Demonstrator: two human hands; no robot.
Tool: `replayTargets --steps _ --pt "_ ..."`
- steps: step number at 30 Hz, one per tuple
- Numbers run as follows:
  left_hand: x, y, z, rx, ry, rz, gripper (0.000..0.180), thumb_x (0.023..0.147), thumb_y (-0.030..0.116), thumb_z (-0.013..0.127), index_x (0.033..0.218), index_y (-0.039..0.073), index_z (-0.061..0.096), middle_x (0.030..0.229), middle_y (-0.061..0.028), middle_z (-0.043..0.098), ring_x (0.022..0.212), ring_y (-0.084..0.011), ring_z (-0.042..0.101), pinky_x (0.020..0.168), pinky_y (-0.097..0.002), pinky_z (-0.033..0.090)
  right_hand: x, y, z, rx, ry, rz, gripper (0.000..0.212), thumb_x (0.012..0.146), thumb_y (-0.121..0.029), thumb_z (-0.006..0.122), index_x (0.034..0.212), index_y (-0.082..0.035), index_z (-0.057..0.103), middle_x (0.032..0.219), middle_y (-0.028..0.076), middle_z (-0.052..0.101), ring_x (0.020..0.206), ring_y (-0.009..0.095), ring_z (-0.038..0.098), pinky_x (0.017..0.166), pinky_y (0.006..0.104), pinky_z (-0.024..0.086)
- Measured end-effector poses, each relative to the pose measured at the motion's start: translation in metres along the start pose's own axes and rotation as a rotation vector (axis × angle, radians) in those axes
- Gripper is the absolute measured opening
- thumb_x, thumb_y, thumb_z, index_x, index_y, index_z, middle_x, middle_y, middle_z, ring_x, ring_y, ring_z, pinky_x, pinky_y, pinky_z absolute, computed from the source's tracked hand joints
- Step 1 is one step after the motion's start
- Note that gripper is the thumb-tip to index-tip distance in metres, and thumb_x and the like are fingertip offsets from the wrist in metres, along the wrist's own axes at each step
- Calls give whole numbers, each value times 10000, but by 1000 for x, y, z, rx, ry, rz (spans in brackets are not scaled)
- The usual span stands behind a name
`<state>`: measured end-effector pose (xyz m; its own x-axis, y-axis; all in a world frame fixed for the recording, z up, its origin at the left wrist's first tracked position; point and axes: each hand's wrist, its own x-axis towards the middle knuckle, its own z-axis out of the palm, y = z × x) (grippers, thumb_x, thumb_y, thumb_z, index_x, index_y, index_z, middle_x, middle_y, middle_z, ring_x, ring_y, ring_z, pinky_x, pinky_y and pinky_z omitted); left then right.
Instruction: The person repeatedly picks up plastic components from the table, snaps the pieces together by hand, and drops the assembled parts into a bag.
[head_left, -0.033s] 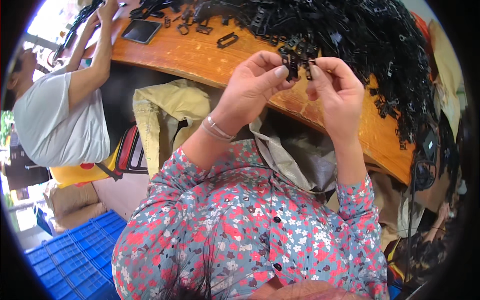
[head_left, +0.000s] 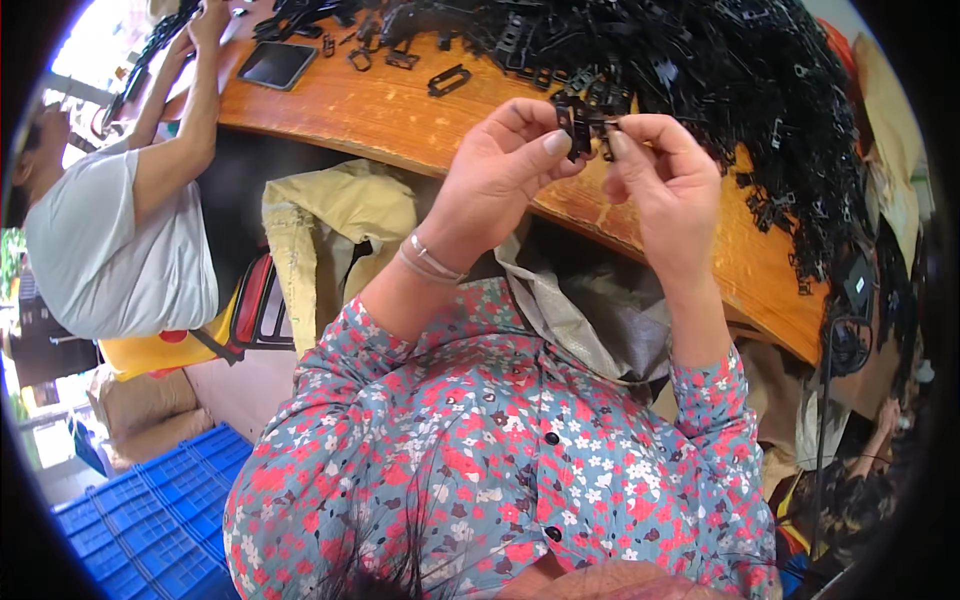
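Note:
My left hand (head_left: 500, 172) is raised over the near edge of a wooden table (head_left: 360, 112), thumb and fingers pinching a black plastic part (head_left: 573, 132) with open slots. Close on its right, my right hand (head_left: 668, 182) is closed in a pinch on a smaller black piece (head_left: 608, 142). The two black pieces meet or nearly meet between my fingertips; whether they are joined I cannot tell. Behind both hands spreads a large heap of black plastic parts (head_left: 730, 90). A loose oblong black frame (head_left: 449, 80) lies left of the heap.
A dark phone-like slab (head_left: 277, 65) lies at the table's far left, beside small loose parts. A person in a grey shirt (head_left: 130, 240) works at the left. Yellowish sacking (head_left: 340, 200) hangs below the table edge. Blue crates (head_left: 160, 510) stand at lower left.
My right hand has shifted slightly left, bringing its small black piece closer to the part in my left hand. The whole view has moved a little.

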<state>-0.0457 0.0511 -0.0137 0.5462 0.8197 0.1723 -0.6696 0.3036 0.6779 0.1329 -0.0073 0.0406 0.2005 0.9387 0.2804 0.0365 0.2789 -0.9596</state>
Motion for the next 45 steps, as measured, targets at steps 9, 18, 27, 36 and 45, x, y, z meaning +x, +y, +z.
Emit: replayTargets --steps 9,18,27,36,45 --pt "-2 0 13 277 48 113 407 987 -2 690 1373 -13 559 1262 -107 667 1153 -188 670 1021 -369 579 -2 6 3 -55 -28 60 78 963 -34 747 1015 8 707 778 -3 692 646 34 608 576 199 485" --pt "-8 -13 28 480 61 195 418 997 -5 679 1392 -52 554 1210 -98 683 1123 -143 654 951 -281 557 -5 19 -2 -220 -21 -88 100 931 -34 766 997 13 708 778 -22 678 698 24 587 603 210 468" --pt "-25 -17 48 849 96 112 366 1080 74 548 1429 -38 555 1018 -77 724 842 -106 698 740 -262 587 -18 22 -17 -18 -121 239 118 935 -61 759 981 32 703 787 -37 669 681 20 570 585 215 462" --pt "-25 -19 52 887 140 101 368 1118 116 458 1458 10 551 813 -1 646 646 -47 594 597 -212 510 -36 13 -8 141 -87 263 138 999 -60 677 1056 66 662 776 23 673 654 75 608 580 253 489" --pt "-12 -17 70 646 -108 -245 330 1143 141 437 1401 33 613 882 10 674 640 -11 554 592 -169 458 -61 13 -44 405 -70 443 143 1002 -92 704 1101 8 680 837 15 668 687 86 620 593 236 477"
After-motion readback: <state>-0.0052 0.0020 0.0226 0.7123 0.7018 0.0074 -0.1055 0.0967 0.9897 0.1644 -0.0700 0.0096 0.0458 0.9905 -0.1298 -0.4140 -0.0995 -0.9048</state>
